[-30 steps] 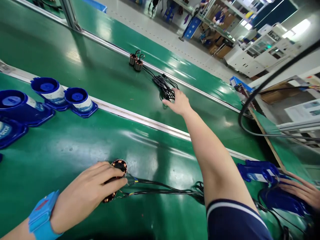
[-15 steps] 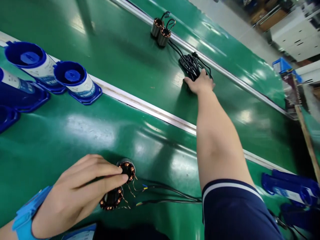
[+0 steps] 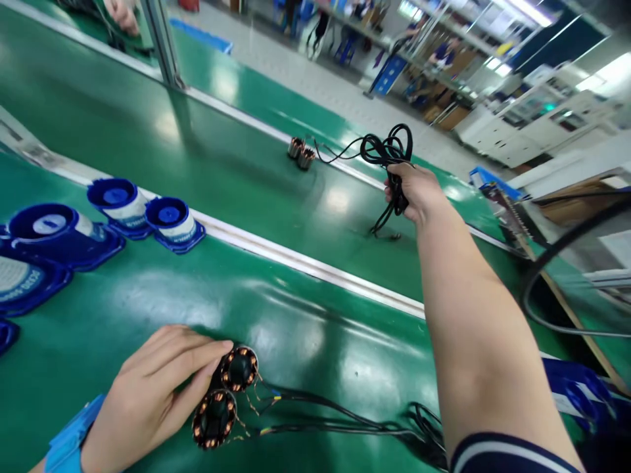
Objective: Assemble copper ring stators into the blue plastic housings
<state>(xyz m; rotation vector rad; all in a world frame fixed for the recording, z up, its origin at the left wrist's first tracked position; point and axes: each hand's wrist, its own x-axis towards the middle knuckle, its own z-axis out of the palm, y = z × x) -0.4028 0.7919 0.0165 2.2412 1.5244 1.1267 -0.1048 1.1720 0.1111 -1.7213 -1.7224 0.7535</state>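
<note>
My right hand (image 3: 417,190) is stretched out over the far green belt and is closed round a bundle of black cables (image 3: 387,152), lifted off the belt. Thin wires run from the bundle to two copper-wound stators (image 3: 301,152) lying by the far rail. My left hand (image 3: 155,387), with a blue wrist strap (image 3: 69,440), rests on the near belt with its fingers curled against two more copper-wound stators (image 3: 225,397). Their black leads (image 3: 335,420) trail right under my right arm.
Several blue round housings with white labels (image 3: 170,220) stand at the left along the metal rail (image 3: 305,263). More blue parts (image 3: 576,391) lie at the lower right. A thick black cable (image 3: 557,263) loops at the right. Another person's hand (image 3: 121,13) shows at the top left.
My right hand has closed on the black cable bundle and lifted it off the belt, drawing the far stators' wires taut. My left hand has stayed on the near stators.
</note>
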